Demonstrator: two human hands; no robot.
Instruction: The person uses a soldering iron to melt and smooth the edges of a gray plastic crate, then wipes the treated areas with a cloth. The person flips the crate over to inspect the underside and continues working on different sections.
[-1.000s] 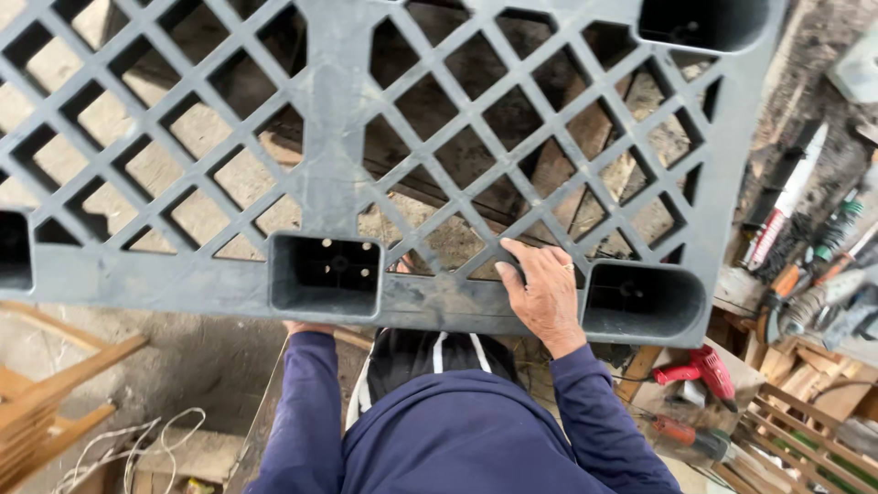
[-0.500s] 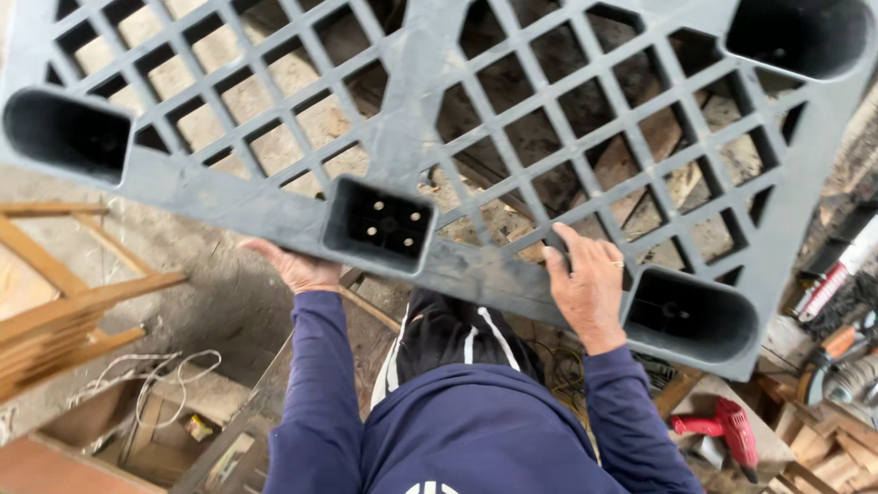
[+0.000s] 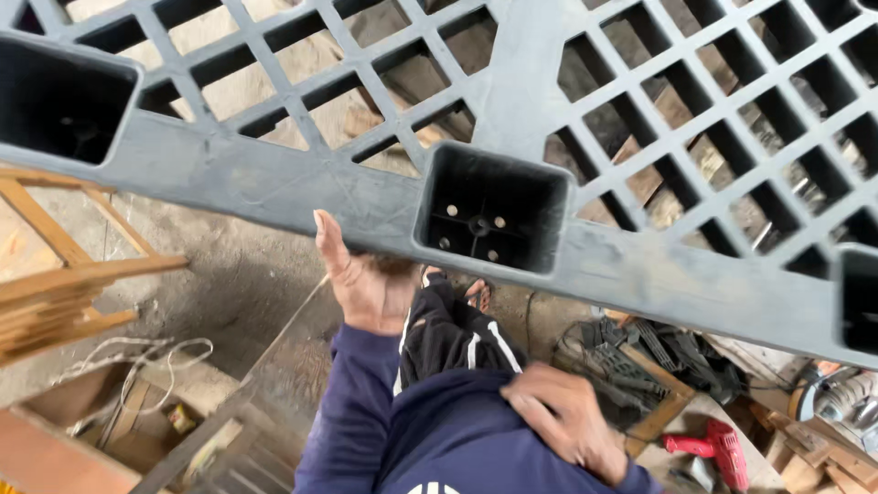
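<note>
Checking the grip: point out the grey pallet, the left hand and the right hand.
grey pallet (image 3: 274,187): head view, near edge beam.
left hand (image 3: 361,279): head view, palm under the pallet edge.
right hand (image 3: 567,421): head view, back of hand, off the pallet.

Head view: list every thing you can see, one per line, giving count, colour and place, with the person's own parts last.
Plastic pallet: one, grey, lattice top with hollow square feet, fills the upper frame, raised off the ground.
Wooden frame: one, pale wood, left edge.
Cord: one loose tangle, whitish, on the ground lower left.
Wooden box: one, brown, bottom left corner.
Power tool: one, red, bottom right.
Dark plastic parts: a heap, black, right of centre on a board.
Sandalled foot: one showing, below the pallet's middle foot.
Left hand: one, pressed against the pallet's underside edge.
Right hand: one, off the pallet, resting on the blue sweatshirt.
</note>
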